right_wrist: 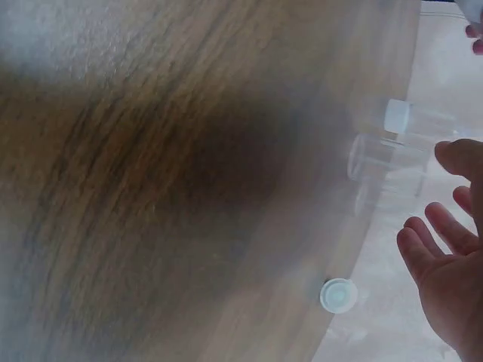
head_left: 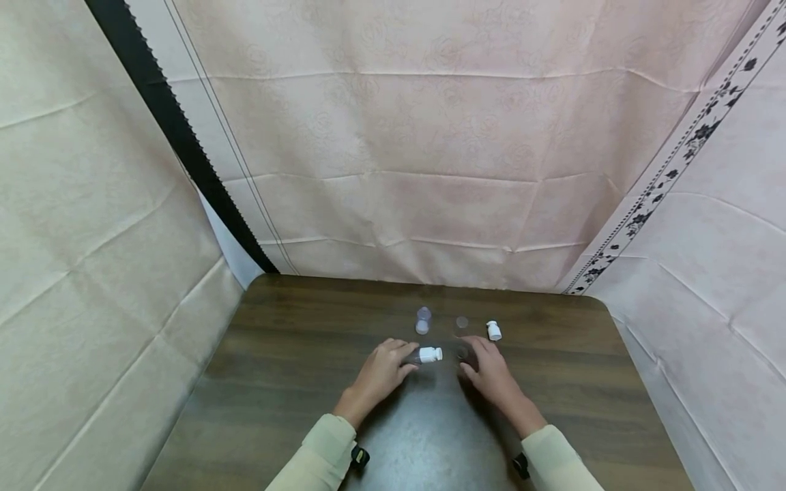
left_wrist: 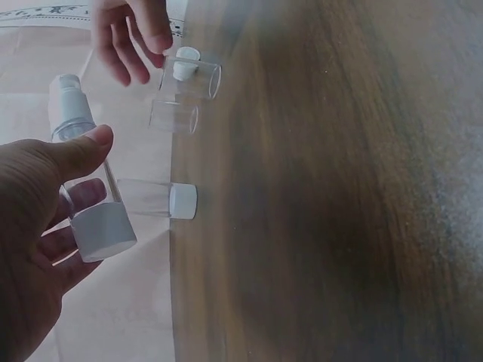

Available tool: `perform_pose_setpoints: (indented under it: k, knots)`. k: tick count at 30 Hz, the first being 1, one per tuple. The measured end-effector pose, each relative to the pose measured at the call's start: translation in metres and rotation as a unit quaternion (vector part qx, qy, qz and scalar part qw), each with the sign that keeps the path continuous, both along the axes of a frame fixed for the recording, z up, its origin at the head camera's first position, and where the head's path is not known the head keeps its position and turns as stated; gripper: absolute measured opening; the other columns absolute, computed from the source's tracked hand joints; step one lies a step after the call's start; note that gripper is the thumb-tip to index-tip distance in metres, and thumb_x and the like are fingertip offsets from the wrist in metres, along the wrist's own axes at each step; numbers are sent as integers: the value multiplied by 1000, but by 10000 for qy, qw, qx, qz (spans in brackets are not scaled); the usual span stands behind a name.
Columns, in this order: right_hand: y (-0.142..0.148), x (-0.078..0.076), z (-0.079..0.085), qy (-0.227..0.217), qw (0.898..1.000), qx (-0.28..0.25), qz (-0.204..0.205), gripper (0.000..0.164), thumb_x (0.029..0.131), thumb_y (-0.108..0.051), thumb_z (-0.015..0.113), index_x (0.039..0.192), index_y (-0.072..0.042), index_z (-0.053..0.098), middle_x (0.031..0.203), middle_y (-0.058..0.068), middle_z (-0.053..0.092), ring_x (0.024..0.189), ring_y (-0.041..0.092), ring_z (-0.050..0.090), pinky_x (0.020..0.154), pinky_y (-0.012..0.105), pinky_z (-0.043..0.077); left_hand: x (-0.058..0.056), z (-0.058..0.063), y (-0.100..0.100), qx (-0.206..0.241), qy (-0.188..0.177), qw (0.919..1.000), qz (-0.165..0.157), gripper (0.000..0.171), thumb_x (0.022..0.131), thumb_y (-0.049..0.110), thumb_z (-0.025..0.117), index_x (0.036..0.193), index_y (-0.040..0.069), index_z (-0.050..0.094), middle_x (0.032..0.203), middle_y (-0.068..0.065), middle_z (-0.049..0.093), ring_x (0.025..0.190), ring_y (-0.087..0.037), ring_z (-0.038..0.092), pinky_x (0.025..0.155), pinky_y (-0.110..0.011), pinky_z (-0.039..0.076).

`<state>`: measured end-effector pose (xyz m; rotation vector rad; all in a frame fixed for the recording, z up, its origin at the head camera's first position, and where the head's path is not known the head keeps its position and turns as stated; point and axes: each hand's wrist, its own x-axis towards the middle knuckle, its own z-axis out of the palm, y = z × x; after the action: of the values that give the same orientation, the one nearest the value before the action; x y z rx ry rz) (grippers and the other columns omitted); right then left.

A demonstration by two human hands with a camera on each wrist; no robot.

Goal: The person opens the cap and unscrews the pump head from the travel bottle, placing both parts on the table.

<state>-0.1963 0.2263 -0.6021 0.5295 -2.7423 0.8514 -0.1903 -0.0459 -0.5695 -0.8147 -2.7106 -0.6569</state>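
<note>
My left hand (head_left: pixel 382 372) grips a clear bottle with a white pump top (head_left: pixel 430 354) and a white base (left_wrist: pixel 106 232), thumb and fingers round its body. My right hand (head_left: pixel 491 375), fingers spread, is beside a clear cylindrical cap (left_wrist: pixel 202 79); whether it touches the cap I cannot tell. Just beyond stands a second clear cap (head_left: pixel 462 322). A white pump top (head_left: pixel 494 331) is past the right fingertips, tilted in the head view. Beyond the left hand is another clear bottle with a white base (head_left: pixel 423 326).
The brown wooden table (head_left: pixel 276 382) has rounded far corners. A pale cloth (head_left: pixel 393 136) hangs behind its far edge, with more cloth (head_left: pixel 92 273) along the left and a flower-trimmed cloth (head_left: pixel 712 239) on the right.
</note>
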Motion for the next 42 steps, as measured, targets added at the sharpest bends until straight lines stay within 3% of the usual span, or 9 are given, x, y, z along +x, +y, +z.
perform_pose_setpoints:
  k: [7, 11, 16, 19, 24, 30, 34, 38, 42]
  knots:
    - [-2, 11, 12, 396, 9979, -498, -90, 57, 81, -8, 88, 132, -3, 64, 131, 16, 66, 123, 37, 62, 97, 59, 52, -2, 1, 4, -239, 603, 9979, 20, 44, 84, 26, 87, 124, 13, 75, 109, 0, 75, 97, -16, 67, 85, -34, 56]
    - [-5, 19, 22, 139, 9966, -796, -164, 58, 84, -17, 87, 135, -6, 62, 133, 13, 65, 125, 35, 62, 99, 58, 52, -3, 2, 8, -302, 935, 9952, 23, 44, 81, 28, 89, 121, 15, 77, 106, 1, 75, 93, -16, 65, 80, -33, 53]
    - [-13, 26, 32, -202, 9906, -1332, -230, 55, 86, -20, 86, 134, -8, 64, 135, 10, 65, 125, 31, 63, 99, 55, 52, -2, 3, 14, -514, 1072, 9929, -17, 42, 82, 29, 89, 120, 17, 77, 105, 3, 74, 93, -15, 63, 78, -32, 50]
    - [-20, 28, 36, -452, 9832, -1752, -238, 50, 88, -16, 84, 133, -7, 65, 132, 13, 67, 121, 33, 65, 100, 53, 54, -1, 5, 18, -566, 1165, 9915, -69, 41, 82, 28, 89, 120, 16, 77, 105, 2, 73, 93, -15, 62, 76, -31, 49]
    - [-29, 29, 38, -1126, 9615, -2498, -231, 40, 93, -11, 77, 130, -4, 65, 127, 16, 70, 117, 37, 68, 98, 41, 57, 0, 6, 24, -644, 1442, 9873, -175, 38, 83, 26, 89, 118, 16, 78, 105, 2, 73, 92, -14, 61, 76, -30, 48]
    - [-34, 27, 39, -1872, 9476, -2571, -304, 29, 99, -18, 71, 126, -7, 69, 115, 11, 72, 100, 20, 67, 82, 22, 54, 2, 7, 30, -867, 1782, 9799, -242, 33, 86, 27, 86, 116, 17, 78, 104, 2, 73, 92, -14, 62, 77, -30, 49]
    - [-33, 25, 35, -2135, 9400, -2656, -163, 23, 101, -15, 68, 122, -8, 72, 101, 10, 69, 83, 14, 59, 69, 23, 50, 4, 6, 33, -986, 1969, 9751, -275, 30, 89, 28, 83, 116, 17, 78, 104, 2, 73, 92, -14, 62, 76, -29, 49]
    - [-32, 24, 32, -2158, 9286, -3020, 67, 20, 100, -9, 67, 119, -1, 72, 101, 15, 70, 81, 11, 65, 70, 28, 58, 4, 5, 36, -1025, 2080, 9723, -287, 30, 89, 28, 83, 116, 17, 78, 103, 2, 72, 92, -14, 61, 76, -29, 49]
    - [-32, 25, 32, -2075, 9255, -3167, 62, 20, 98, -7, 69, 116, 1, 72, 103, 17, 70, 80, 9, 66, 70, 29, 59, 5, 6, 36, -982, 2093, 9725, -289, 31, 87, 28, 85, 115, 18, 77, 103, 3, 72, 92, -14, 61, 76, -29, 48]
